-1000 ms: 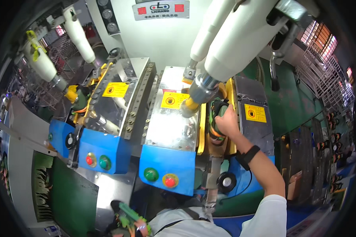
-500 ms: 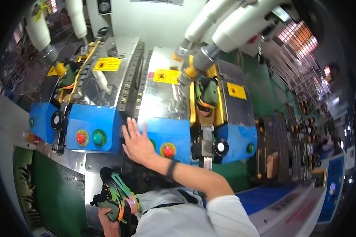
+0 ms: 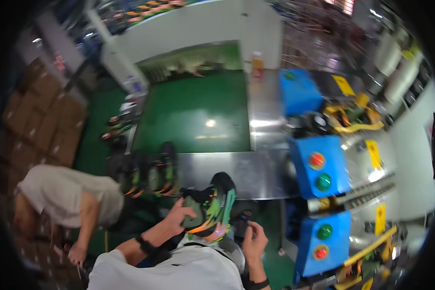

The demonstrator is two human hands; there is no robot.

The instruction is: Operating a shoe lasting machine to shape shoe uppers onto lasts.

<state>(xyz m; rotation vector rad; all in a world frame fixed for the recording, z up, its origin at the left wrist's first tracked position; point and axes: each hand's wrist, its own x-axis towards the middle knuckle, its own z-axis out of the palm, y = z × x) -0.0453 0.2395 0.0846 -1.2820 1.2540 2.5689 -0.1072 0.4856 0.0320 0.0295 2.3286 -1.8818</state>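
Note:
A black, green and orange sports shoe (image 3: 212,208) is held in front of my body, its dark toe pointing away from me. My left hand (image 3: 179,215) grips it by the dark green heel. To the right of the shoe is my right hand (image 3: 255,241), apart from it, with half-bent fingers and a gap at the thumb. I see nothing held in it, though the picture is blurred. Similar shoes (image 3: 163,169) stand in a group at the left, beside the metal edge (image 3: 217,166) of the conveyor.
A green conveyor belt (image 3: 193,116) runs ahead into a white tunnel housing (image 3: 198,29). At the right stand machines with blue panels (image 3: 298,157) and red and green buttons. A bottle (image 3: 257,65) stands by the tunnel. Another person (image 3: 75,195) bends at the left, near stacked cartons (image 3: 43,116).
The view has swung left from the machines to the conveyor. My right hand has left the blue panel and come down near the shoe, which my left hand still holds.

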